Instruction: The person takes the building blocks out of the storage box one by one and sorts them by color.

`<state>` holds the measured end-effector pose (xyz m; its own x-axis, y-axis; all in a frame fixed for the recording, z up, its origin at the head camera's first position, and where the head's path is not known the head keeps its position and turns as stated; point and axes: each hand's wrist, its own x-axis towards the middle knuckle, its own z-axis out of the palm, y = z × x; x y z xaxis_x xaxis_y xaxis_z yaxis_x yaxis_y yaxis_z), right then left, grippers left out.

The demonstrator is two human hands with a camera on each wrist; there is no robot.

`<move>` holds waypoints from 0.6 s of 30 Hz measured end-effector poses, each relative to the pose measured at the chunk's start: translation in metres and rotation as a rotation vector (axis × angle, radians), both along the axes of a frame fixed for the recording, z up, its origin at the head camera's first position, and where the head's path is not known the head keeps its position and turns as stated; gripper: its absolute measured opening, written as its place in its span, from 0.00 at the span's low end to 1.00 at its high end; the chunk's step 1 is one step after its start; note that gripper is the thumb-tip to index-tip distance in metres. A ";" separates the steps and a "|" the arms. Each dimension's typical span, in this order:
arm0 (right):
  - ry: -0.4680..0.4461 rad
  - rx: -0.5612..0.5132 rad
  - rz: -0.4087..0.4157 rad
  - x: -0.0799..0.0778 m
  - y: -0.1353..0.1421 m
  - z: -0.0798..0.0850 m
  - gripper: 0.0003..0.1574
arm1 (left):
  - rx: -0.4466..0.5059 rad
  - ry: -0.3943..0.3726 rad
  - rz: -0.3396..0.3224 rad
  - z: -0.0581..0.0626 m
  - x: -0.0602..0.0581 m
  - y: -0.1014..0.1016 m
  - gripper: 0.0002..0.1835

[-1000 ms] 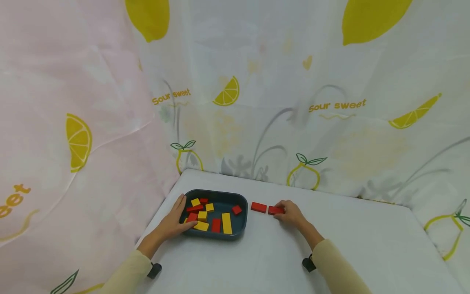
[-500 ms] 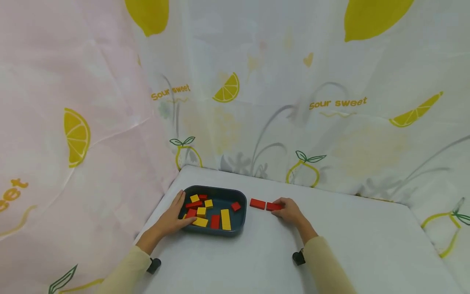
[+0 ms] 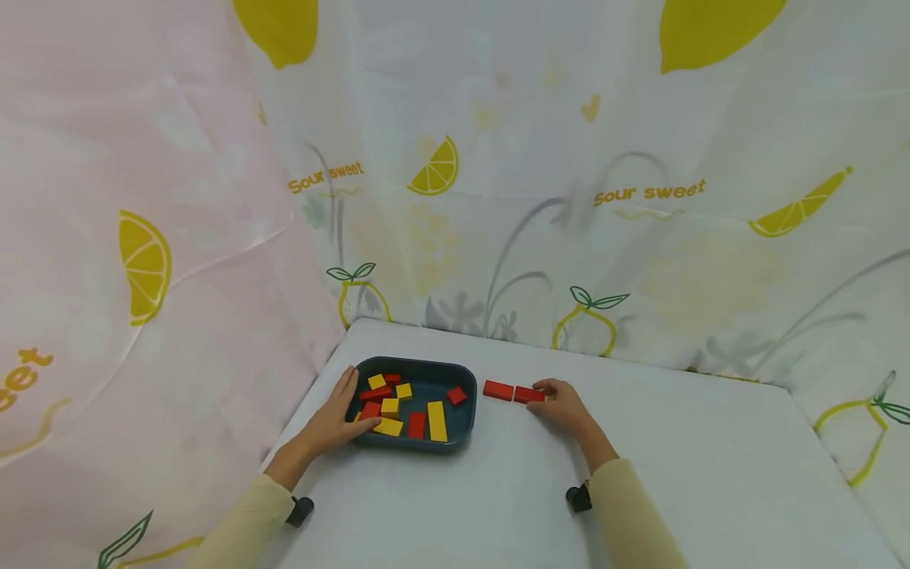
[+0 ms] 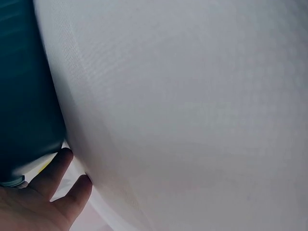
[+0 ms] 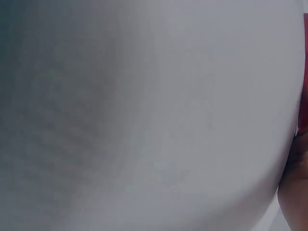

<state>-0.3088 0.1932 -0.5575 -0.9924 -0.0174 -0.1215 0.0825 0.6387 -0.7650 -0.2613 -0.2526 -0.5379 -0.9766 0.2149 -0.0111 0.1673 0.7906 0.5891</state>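
A dark teal tray stands on the white table, with red and yellow blocks in it. My left hand rests at its left end, fingers along the left side and thumb over the near rim by a yellow block. In the left wrist view, two spread fingertips of that hand lie near the tray's wall. To the right of the tray, my right hand pinches a red block at its right end. Another red block lies in line with it, a narrow gap between them.
Inside the tray, a long yellow block lies beside a red one, and a small red block sits near the right wall. White table surface extends right. Lemon-printed curtains hang behind and at the left.
The right hand and forearm have shifted slightly left, bringing the pinched red block a little nearer the other one. The left hand stays at the tray. The head view has shifted slightly.
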 end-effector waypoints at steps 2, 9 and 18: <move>0.001 -0.007 0.010 0.001 0.002 0.001 0.23 | 0.001 -0.001 0.001 0.001 0.000 0.001 0.61; 0.018 -0.026 0.015 0.000 0.002 0.005 0.21 | 0.015 0.016 -0.015 0.004 -0.002 0.002 0.60; 0.001 -0.009 0.004 0.002 -0.002 0.001 0.21 | 0.015 0.005 -0.013 0.001 0.001 0.000 0.61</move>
<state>-0.3071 0.1913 -0.5567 -0.9925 -0.0226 -0.1202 0.0789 0.6321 -0.7708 -0.2607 -0.2523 -0.5367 -0.9737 0.2278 -0.0032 0.1804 0.7795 0.5999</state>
